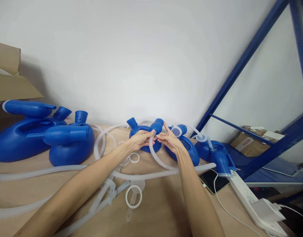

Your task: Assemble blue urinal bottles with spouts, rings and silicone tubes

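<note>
My left hand (143, 139) pinches the end of a translucent hose (155, 154) where it meets the narrow spout of a blue plastic funnel-shaped piece (156, 125). On the other side of that joint, my right hand (169, 139) has its thumb and fingers closed on the spout, with the index finger stretched up along the blue piece. My fingers partly cover the joint. Behind my hands stands a blue handled bottle (133, 123) with a flared neck. Just right of it lies another blue handled bottle (191, 153), partly behind my right hand.
Two blue bottles (67, 154) with funnel pieces stand left, near a cardboard box (15, 87). White rings (134, 205) and a clear clamp-like part (102, 196) lie in front. To the right are another blue bottle (205, 149), a phone (213, 182), a power strip (245, 194) and blue shelving (236, 70).
</note>
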`<state>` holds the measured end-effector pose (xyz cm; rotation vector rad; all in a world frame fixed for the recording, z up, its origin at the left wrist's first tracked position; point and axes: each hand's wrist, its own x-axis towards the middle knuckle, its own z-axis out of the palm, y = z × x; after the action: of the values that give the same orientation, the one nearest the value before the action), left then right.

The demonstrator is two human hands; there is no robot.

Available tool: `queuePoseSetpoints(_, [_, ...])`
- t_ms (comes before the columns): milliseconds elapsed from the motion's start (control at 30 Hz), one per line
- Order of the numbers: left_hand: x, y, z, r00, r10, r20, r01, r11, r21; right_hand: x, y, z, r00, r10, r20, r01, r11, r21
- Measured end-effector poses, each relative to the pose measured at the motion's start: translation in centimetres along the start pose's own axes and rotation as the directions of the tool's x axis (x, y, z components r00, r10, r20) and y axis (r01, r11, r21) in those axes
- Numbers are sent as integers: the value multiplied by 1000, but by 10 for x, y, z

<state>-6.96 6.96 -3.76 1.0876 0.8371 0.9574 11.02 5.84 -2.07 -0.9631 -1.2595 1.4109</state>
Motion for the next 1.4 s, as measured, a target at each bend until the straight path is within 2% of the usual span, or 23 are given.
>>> queuePoseSetpoints(133, [1, 0, 0, 998, -61, 9, 61, 996, -58, -2, -4, 3, 1000, -25, -9, 24, 999, -46])
queuePoseSetpoints(267, [-1, 2, 1, 997, -74, 35, 76, 995, -70, -1, -7, 7, 997, -19, -75, 17, 1000, -27])
queuePoseSetpoints(400, [-3, 3, 0, 997, -65, 50, 67, 997, -38, 1, -7, 9, 995, 15, -103, -16, 1000, -16])
queuePoseSetpoints(567, [-5, 2, -1, 999, -21, 39, 19, 998, 53, 0, -5, 8, 996, 49, -80, -47, 998, 31])
queuePoseSetpoints(667, [-7, 3, -1, 999, 24, 23, -28, 986, 162, -1, -5, 7, 997, 44, -69, -43, 999, 20])
queuePoseSetpoints(767, [-9, 6, -1, 989, 145, -16, -133, 943, 306, 0, -5, 7, 996, 48, -73, -47, 999, 12])
queuePoseSetpoints(867, [-12, 11, 0, 944, 323, -73, -260, 859, 441, 2, -4, 7, 996, 31, -89, -28, 999, 34])
queuePoseSetpoints(967, [-14, 14, 1, 907, 417, -56, -329, 786, 523, 4, -3, 7, 994, 24, -103, -18, 998, 66])
queuePoseSetpoints(1067, [-13, 13, 0, 896, 443, -38, -352, 758, 550, 6, 0, 6, 996, 22, -89, -16, 997, 75])
queuePoseSetpoints(1267, [-4, 4, -3, 895, 439, -73, -343, 785, 516, 8, 4, 4, 999, 0, -51, 4, 997, 78])
queuePoseSetpoints(1400, [-5, 6, -4, 891, 445, -89, -333, 775, 537, 7, 4, 3, 999, 6, -49, -3, 998, 58])
